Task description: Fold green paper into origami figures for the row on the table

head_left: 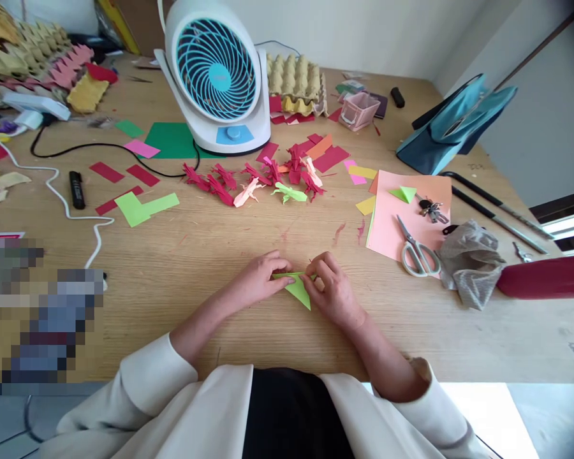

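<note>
Your left hand (262,278) pinches one end of the green paper (300,294) – seemingly to steady it – while your right hand (333,290) grips the other, likely keeping the folds tight. It sits before you, at the near side of the table (172,255).

One head-worn view, looking forward and down, close above the table (239,233)

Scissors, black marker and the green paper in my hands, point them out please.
Scissors (412,243), head view: near the pivot.
Black marker (77,190), head view: mid-barrel.
Green paper (300,291), head view: its uncovered lower part.
</note>
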Demonstrator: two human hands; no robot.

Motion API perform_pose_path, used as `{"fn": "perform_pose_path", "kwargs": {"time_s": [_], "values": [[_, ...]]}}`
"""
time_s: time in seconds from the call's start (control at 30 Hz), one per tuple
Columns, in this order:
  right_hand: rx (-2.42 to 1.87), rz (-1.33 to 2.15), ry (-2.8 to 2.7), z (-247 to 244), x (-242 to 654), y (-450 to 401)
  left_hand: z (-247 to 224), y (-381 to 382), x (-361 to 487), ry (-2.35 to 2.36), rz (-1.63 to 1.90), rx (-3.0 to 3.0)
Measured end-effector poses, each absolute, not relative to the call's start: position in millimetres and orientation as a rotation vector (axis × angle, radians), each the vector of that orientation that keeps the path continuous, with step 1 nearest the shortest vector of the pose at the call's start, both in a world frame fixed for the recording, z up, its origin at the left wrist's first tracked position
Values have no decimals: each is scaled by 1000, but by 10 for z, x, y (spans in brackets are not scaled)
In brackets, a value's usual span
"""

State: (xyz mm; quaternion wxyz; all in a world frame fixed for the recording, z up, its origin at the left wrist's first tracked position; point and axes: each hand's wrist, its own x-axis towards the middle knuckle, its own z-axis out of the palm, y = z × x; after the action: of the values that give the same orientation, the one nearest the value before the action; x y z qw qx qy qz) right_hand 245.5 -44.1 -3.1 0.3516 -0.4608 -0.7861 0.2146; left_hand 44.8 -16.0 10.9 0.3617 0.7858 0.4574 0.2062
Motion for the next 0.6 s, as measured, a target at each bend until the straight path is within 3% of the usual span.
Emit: {"fn": "perform_pose_path", "kwargs": {"time_s": [0.13,0.33,0.6], "values": [[-1221,664,-1872,-43,2464,-419,102,-187,488,1184,651,1859],[-1327,1119,-1681,-85,2480,-379,6,-207,487,1194,805,1608],[-1319,1327,-1489,-112,2462,-341,-39,-242,496,1180,875,1642]]}}
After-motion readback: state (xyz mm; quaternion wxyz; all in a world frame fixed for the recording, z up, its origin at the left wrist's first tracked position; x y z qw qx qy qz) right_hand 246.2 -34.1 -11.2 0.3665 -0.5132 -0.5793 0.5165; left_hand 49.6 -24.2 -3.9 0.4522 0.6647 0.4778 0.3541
